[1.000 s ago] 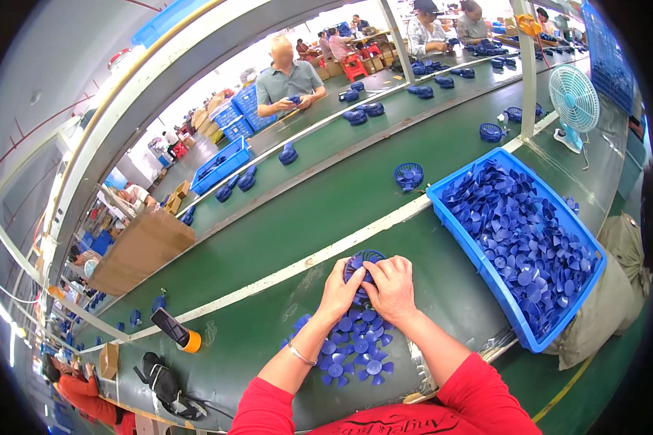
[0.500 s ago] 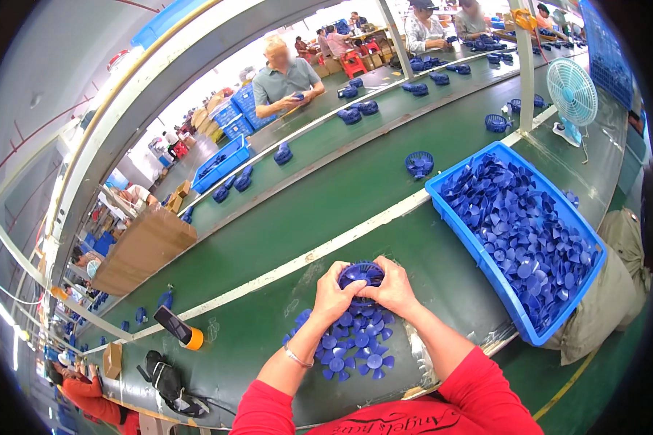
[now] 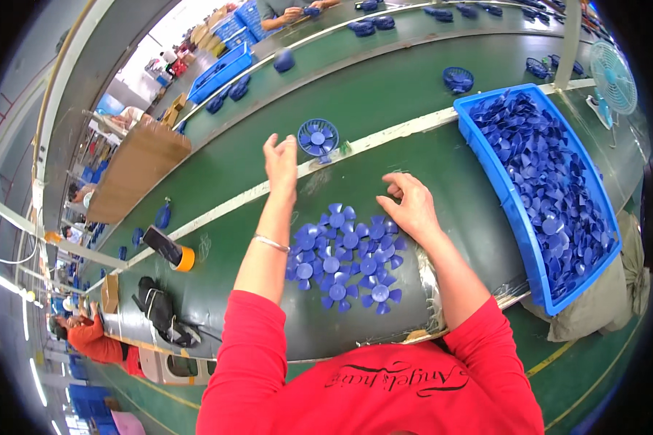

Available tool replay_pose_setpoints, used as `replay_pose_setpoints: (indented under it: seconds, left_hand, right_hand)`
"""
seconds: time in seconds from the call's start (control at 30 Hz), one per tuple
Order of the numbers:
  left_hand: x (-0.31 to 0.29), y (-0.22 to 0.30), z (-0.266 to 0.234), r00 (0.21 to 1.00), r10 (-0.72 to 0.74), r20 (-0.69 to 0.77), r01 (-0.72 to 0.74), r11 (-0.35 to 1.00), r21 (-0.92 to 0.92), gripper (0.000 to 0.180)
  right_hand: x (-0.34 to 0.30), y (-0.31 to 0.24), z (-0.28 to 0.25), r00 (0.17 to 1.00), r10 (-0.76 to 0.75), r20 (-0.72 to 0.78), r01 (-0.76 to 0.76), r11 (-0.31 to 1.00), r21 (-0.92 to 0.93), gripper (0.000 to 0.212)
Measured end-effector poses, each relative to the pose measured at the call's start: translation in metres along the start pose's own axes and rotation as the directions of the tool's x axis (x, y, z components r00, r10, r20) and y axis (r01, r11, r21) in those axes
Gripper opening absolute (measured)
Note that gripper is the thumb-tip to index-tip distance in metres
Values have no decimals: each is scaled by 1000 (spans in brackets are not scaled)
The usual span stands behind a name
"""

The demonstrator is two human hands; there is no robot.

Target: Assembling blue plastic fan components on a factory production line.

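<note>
The fingers of the left hand [image 3: 282, 165] are straight and a little spread, pointing away from the body, with nothing between them; their tips come just beside the left rim of a round blue fan housing [image 3: 317, 138], and no grip on it shows. The right hand [image 3: 415, 209] has its fingers half bent and its thumb set apart from them, the gap bare, well to the right of the housing and nearer the body. The housing lies on the green belt [image 3: 384, 98] with a bladed wheel inside its ribbed ring, its short lower end reaching onto the white strip [image 3: 406, 130] that edges the belt. Nearer the body, between the two forearms, a loose cluster of blue fan blades [image 3: 331, 264] lies flat on the dark worktable [image 3: 479, 225], below the right fingertips in the view and apart from both hands. A metal bracelet [image 3: 270, 243] rings the left wrist. Farther right, a blue tray [image 3: 495, 174] is heaped with more blades, and a pale blue fan [image 3: 613, 76] stands past its far end. To the left are an orange roll [image 3: 186, 259] beside a dark slab-shaped device [image 3: 162, 245], and a black bag [image 3: 158, 308]. Across the belt, another blue housing [image 3: 458, 79] lies near the tray's far corner.
</note>
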State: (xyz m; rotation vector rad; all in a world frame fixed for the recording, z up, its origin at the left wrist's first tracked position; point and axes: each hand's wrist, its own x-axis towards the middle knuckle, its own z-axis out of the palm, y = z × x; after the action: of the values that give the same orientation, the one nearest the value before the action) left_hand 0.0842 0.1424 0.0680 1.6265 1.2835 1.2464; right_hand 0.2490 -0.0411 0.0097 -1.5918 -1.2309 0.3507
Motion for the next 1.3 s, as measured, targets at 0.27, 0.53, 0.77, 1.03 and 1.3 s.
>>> replay_pose_setpoints:
  seconds: [0.27, 0.53, 0.77, 1.03, 1.3]
  left_hand:
    - [-67, -81, -106, 979, -168, 112, 176, 982, -64, 40]
    - [-123, -83, -93, 996, -10, 88, 26, 983, -181, 19]
    - [-114, -82, -72, 999, -31, 22, 35, 973, -227, 16]
    - [-109, -93, -92, 973, -154, -172, 64, 897, -437, 17]
    - [-108, -88, -92, 974, -187, -125, 115, 892, -438, 15]
  right_hand:
    - [-17, -23, -6, 925, -191, 328, 209, 978, -21, 29]
    - [-2, -18, -43, 860, 61, 506, -13, 995, -97, 40]
    - [-2, -10, -38, 809, -25, 587, 131, 982, -137, 42]
    - [-5, -20, -24, 927, 32, 373, 21, 990, -139, 27]
    - [-6, -16, -14, 977, -73, 200, 116, 969, -216, 28]
